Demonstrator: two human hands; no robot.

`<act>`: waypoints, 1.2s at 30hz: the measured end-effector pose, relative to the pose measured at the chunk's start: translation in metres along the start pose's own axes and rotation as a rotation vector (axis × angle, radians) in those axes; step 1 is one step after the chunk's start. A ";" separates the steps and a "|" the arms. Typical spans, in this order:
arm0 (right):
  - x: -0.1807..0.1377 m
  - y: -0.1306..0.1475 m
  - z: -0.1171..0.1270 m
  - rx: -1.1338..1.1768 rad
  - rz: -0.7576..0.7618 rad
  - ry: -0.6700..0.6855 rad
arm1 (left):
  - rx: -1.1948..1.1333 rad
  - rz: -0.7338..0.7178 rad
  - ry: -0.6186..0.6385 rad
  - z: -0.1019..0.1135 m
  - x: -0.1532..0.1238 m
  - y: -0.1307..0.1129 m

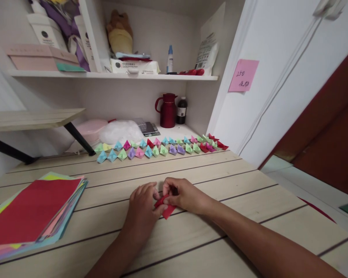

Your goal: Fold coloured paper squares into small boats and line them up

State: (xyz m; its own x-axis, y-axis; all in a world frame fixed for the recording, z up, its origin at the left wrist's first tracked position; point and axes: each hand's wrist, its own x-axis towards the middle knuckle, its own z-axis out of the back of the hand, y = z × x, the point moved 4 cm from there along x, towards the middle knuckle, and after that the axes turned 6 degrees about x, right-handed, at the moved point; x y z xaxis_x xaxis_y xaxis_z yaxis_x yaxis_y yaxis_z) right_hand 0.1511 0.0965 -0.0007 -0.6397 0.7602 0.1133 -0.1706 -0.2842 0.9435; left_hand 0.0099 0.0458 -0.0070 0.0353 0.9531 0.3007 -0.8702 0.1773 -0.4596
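A small folded piece of red paper (168, 211) is held just above the wooden table (220, 181) between both hands. My left hand (143, 202) pinches its left side, thumb across the front. On the upper right, my right hand (182, 195) grips the paper between thumb and curled fingers. One pointed corner of the paper hangs down toward me; the fingers partly hide the rest. Beyond the hands, several small folded paper boats (140, 153) in many colours stand in two rows along the back of the table.
A stack of coloured paper sheets (43, 204), red on top, lies at the left. Behind the boats are a dark red jug (168, 111), a dark bottle (181, 111) and a clear plastic bag (121, 132). A small raised shelf (34, 119) stands at the back left.
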 end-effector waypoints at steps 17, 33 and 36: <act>0.003 0.009 -0.008 0.704 0.028 -0.221 | -0.705 0.124 -0.121 0.012 0.005 0.012; -0.017 0.050 0.005 -0.012 0.502 -0.305 | 0.034 -0.395 -0.631 0.043 -0.017 -0.016; -0.016 0.046 0.006 0.104 0.468 -0.303 | 0.058 -0.417 -0.680 0.049 -0.019 -0.020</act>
State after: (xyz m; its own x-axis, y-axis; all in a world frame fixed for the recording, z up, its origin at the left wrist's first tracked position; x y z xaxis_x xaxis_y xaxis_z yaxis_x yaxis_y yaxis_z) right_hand 0.1585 0.0750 0.0425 -0.3828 0.7054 0.5965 0.1635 -0.5838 0.7953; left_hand 0.0030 0.0124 0.0373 0.0727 0.4490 0.8906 -0.8761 0.4555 -0.1581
